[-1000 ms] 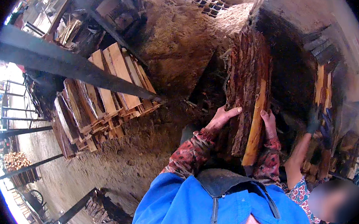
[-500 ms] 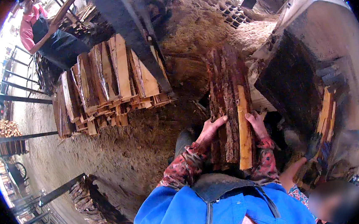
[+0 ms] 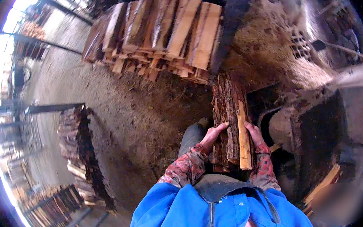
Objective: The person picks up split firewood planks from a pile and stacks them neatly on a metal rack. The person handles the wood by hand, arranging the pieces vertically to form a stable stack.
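Note:
Between my two hands is a bundle of long bark-covered wood slabs [image 3: 222, 110], held lengthwise in front of my body. My left hand [image 3: 210, 137] clasps its left side, the thumb lying over the rough bark. On the opposite side my right hand [image 3: 254, 133] presses against a pale yellow, bare-wood strip [image 3: 244, 145] that lies along the bundle's right edge. Most of my fingers are hidden around the sides. The far end of the bundle reaches close to a large stack of split wood pieces [image 3: 157, 28].
At left, a long pile of bark slabs [image 3: 78, 151] lies beside a metal rack bar [image 3: 55, 108]. A dark machine housing [image 3: 319, 132] stands close on my right, with another person partly visible below it. Sawdust [image 3: 261, 43] and a long-handled shovel [image 3: 319, 45] are at far right.
My view has swung to the left, and the bundle has come round with me, away from the sawdust and nearer the wood stack. Both hands keep their hold.

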### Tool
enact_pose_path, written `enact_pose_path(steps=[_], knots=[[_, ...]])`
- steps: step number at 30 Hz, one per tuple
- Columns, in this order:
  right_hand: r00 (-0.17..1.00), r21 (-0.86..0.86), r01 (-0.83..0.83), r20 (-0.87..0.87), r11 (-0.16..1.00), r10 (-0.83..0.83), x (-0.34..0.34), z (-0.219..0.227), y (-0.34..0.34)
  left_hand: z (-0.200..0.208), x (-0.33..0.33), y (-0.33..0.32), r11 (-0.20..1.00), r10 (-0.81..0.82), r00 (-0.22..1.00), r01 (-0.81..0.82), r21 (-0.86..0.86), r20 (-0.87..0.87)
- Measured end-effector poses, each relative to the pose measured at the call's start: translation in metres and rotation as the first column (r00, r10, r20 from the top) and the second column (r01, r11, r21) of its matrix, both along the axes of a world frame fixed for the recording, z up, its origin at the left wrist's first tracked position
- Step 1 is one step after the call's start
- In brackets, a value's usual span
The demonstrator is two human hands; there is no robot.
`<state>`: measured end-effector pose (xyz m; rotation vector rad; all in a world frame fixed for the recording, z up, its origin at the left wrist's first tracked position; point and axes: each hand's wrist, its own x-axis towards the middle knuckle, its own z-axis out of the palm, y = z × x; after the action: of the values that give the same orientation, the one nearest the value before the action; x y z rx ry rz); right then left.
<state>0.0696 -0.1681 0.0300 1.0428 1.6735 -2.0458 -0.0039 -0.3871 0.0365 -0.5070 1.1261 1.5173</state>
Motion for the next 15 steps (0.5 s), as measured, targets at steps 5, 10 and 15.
enact_pose_path(steps=[5, 10, 15], knots=[[0.981, -0.064, -0.166, 0.093, 0.984, 0.171, -0.002, -0.015, 0.000, 0.029, 0.025, -0.016, 0.960, 0.267, 0.961, -0.271, 0.065, 0.068], [0.929, -0.167, -0.292, 0.184, 0.942, 0.321, -0.011, -0.010, -0.017, 0.050, 0.043, -0.038, 0.910, 0.414, 0.905, -0.411, -0.044, 0.096], [0.880, -0.171, -0.402, 0.199, 0.900, 0.431, -0.033, 0.021, -0.054, 0.077, 0.049, -0.076, 0.886, 0.461, 0.885, -0.454, -0.089, 0.072]])
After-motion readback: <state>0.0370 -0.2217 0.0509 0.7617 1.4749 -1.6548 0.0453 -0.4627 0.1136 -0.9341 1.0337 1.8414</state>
